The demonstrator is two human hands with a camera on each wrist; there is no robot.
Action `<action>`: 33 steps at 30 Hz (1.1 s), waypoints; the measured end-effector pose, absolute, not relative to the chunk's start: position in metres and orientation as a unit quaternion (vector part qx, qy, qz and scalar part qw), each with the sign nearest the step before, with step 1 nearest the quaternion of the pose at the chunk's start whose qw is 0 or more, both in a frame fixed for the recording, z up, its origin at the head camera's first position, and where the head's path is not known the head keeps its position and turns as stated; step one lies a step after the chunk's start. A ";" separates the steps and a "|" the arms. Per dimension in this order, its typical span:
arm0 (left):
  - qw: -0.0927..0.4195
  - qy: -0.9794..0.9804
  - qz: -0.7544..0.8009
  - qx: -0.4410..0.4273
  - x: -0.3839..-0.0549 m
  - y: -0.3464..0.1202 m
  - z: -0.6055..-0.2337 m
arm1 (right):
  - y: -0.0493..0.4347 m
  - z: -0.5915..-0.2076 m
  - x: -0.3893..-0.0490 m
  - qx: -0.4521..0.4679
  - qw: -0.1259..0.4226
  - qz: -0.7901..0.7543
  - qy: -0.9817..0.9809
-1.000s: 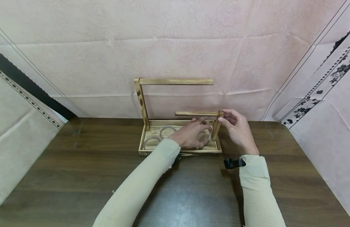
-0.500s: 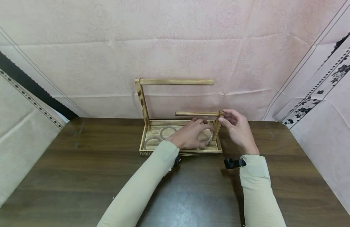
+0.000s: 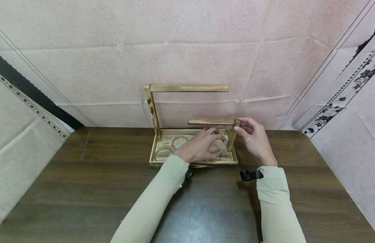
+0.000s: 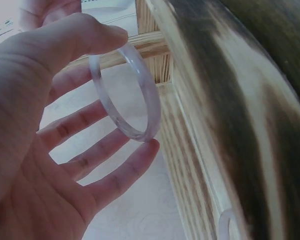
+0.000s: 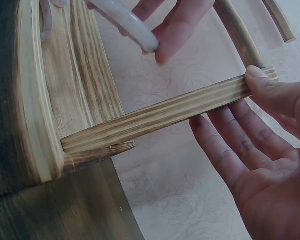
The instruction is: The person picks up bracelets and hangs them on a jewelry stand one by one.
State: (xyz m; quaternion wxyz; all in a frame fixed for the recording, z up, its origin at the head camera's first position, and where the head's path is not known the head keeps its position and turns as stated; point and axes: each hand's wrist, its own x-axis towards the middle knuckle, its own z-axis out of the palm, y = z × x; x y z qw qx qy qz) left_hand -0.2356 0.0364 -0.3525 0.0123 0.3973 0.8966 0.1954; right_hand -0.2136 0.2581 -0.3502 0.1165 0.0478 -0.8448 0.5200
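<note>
My left hand (image 3: 201, 145) pinches a pale, translucent bangle (image 4: 152, 102) between thumb and fingertips, above the right half of a wooden tray stand (image 3: 152, 148). In the right wrist view that bangle (image 5: 132, 25) hangs clear of the short post (image 5: 160, 110). My right hand (image 3: 253, 138) grips the top of this post, thumb in front and fingers behind, where a short round bar (image 3: 210, 122) extends left with its free end bare. Two more bangles lie in the tray's left part: a rear bangle (image 3: 172, 143) and a front bangle (image 3: 155, 154), both partly hidden by my left hand.
A taller post (image 3: 153, 113) rises at the tray's left end, carrying a long bar (image 3: 190, 88) that points right. The stand sits at the far edge of a brown table (image 3: 93, 189), close to a hanging patterned cloth (image 3: 114, 74). A black strap (image 3: 251, 174) circles my right wrist.
My left hand has drawn back slightly to the left with the bangle, away from the short post. The right hand keeps its grip in the same place.
</note>
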 end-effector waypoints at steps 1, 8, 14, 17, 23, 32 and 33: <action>0.009 0.896 0.195 0.398 -0.235 0.036 -0.353 | 0.258 -0.350 -0.214 0.046 0.117 0.519 -0.845; -0.011 0.895 0.197 0.400 -0.229 0.030 -0.352 | 0.258 -0.351 -0.214 0.042 0.116 0.515 -0.848; -0.010 0.897 0.203 0.393 -0.224 0.024 -0.346 | 0.260 -0.350 -0.214 0.043 0.118 0.511 -0.851; -0.007 0.898 0.209 0.387 -0.222 0.020 -0.346 | 0.261 -0.350 -0.214 0.044 0.117 0.514 -0.849; -0.008 0.895 0.231 0.381 -0.220 0.011 -0.350 | 0.259 -0.351 -0.214 0.045 0.115 0.521 -0.845; 0.001 0.896 0.244 0.370 -0.217 0.006 -0.349 | 0.258 -0.350 -0.214 0.040 0.116 0.516 -0.848; -0.001 0.898 0.245 0.365 -0.217 0.005 -0.348 | 0.258 -0.350 -0.214 0.040 0.114 0.520 -0.846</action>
